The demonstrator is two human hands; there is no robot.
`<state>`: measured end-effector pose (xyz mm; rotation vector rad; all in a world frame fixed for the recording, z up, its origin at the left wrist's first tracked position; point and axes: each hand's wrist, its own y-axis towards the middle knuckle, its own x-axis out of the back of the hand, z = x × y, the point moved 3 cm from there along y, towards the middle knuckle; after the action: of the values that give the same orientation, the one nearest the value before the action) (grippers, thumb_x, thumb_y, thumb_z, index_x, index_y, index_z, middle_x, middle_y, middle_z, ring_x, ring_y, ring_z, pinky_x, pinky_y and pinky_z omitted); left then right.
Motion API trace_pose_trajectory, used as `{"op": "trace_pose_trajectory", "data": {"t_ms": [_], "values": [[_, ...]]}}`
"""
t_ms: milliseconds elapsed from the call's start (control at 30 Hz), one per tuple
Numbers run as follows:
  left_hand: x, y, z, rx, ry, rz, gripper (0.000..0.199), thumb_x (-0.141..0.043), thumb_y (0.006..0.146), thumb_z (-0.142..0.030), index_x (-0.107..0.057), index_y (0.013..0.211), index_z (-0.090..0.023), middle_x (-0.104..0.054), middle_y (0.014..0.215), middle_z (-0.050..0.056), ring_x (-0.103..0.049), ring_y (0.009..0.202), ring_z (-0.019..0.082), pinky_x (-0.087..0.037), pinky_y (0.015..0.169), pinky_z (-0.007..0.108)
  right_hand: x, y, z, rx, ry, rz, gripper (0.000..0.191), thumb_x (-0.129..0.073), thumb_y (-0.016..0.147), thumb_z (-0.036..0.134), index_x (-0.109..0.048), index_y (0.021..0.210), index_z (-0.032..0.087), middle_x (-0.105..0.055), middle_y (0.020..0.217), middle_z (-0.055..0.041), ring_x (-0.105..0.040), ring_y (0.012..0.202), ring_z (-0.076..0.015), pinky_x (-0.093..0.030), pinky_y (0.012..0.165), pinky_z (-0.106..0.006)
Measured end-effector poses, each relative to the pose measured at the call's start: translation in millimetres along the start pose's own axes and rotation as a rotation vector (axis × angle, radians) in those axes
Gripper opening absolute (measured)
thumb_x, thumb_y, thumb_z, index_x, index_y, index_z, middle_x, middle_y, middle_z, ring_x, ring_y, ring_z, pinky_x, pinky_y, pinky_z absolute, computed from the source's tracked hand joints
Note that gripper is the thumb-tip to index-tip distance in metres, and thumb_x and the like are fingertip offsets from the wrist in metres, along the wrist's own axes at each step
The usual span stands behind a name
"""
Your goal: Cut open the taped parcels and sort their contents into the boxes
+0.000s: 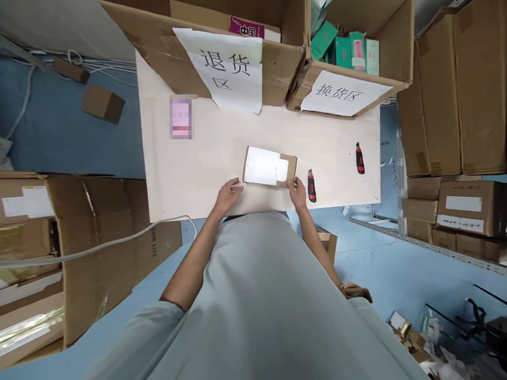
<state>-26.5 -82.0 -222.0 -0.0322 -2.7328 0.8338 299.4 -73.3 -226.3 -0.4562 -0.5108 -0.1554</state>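
A small cardboard box (292,169) with a white label (263,165) on top lies slightly tilted on the pale table, near its front edge. At its lower right corner, my right hand (298,194) pinches the cardboard between thumb and fingers. My left hand (229,196) is beside the lower left corner, fingers apart and holding nothing. Just right of my right hand rests a red and black box cutter (312,186). A second box cutter (359,158) lies farther right on the table.
Two large open cartons with handwritten signs, a left carton (277,74) and a right carton (293,100), stand along the table's back. The right one holds several green boxes (344,53). A pink card (181,117) lies at left. Stacked boxes (461,208) flank the right; a grey cable (130,236) crosses at left.
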Motion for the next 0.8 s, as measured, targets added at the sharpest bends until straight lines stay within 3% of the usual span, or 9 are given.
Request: {"op": "trace_pose_trajectory", "data": {"t_ms": [100, 233, 333, 433, 600, 800], "values": [[-1.3, -9.3, 3.5, 0.034, -0.008, 0.007, 0.067, -0.074, 0.097, -0.038, -0.063, 0.160, -0.017, -0.058, 0.172, 0.021, -0.070, 0.144, 0.035, -0.058, 0.122, 0.051, 0.3, -14.4, -9.9, -0.110, 0.027, -0.044, 0.066, -0.061, 0.106, 0.056, -0.064, 0.157, 0.014, -0.071, 0.159, -0.0226, -0.076, 0.136, -0.0310, -0.058, 0.122, -0.048], [-7.6, -8.4, -13.0, -0.019, -0.004, 0.033, 0.085, -0.077, 0.095, -0.034, -0.048, 0.174, -0.019, -0.041, 0.185, 0.020, -0.053, 0.164, 0.037, -0.054, 0.128, 0.051, -2.5, -24.4, -11.7, -0.092, 0.087, 0.005, 0.062, -0.055, 0.107, 0.066, -0.072, 0.146, 0.020, -0.080, 0.145, -0.0158, -0.080, 0.127, -0.0283, -0.064, 0.113, -0.047], [-11.6, -9.3, -37.5, -0.141, 0.118, 0.035, 0.083, -0.078, 0.094, -0.031, -0.052, 0.173, -0.020, -0.059, 0.173, 0.015, -0.056, 0.161, 0.038, -0.049, 0.133, 0.056, -0.3, -24.7, -15.7, -0.113, 0.184, 0.046, 0.064, -0.057, 0.106, 0.071, -0.073, 0.142, 0.020, -0.081, 0.140, -0.0139, -0.083, 0.119, -0.0268, -0.067, 0.104, -0.043], [-17.2, -21.8, -66.6, -0.307, 0.257, 0.036, 0.064, -0.073, 0.099, -0.035, -0.066, 0.162, -0.024, -0.076, 0.154, 0.009, -0.066, 0.151, 0.039, -0.049, 0.133, 0.057, 11.4, -22.4, -24.8, -0.167, 0.313, 0.017, 0.060, -0.058, 0.106, 0.070, -0.073, 0.138, 0.021, -0.079, 0.142, -0.0147, -0.086, 0.115, -0.0271, -0.069, 0.100, -0.042], [-47.3, -56.1, -106.2, -0.547, 0.337, 0.201, 0.053, -0.063, 0.108, -0.039, -0.071, 0.158, -0.026, -0.069, 0.165, 0.005, -0.063, 0.156, 0.035, -0.051, 0.132, 0.055, 34.7, -13.5, -40.8, -0.268, 0.344, -0.071, 0.058, -0.054, 0.109, 0.071, -0.074, 0.131, 0.021, -0.083, 0.130, -0.0154, -0.087, 0.112, -0.0272, -0.070, 0.095, -0.040], [-77.1, -79.5, -115.6, -0.643, 0.434, 0.285, 0.055, -0.050, 0.113, -0.031, -0.062, 0.167, -0.027, -0.063, 0.171, 0.004, -0.063, 0.157, 0.029, -0.057, 0.127, 0.049, 41.2, -5.6, -49.6, -0.322, 0.357, -0.135, 0.050, -0.051, 0.111, 0.065, -0.074, 0.114, 0.021, -0.087, 0.115, -0.0131, -0.088, 0.107, -0.0248, -0.070, 0.092, -0.036]]}}
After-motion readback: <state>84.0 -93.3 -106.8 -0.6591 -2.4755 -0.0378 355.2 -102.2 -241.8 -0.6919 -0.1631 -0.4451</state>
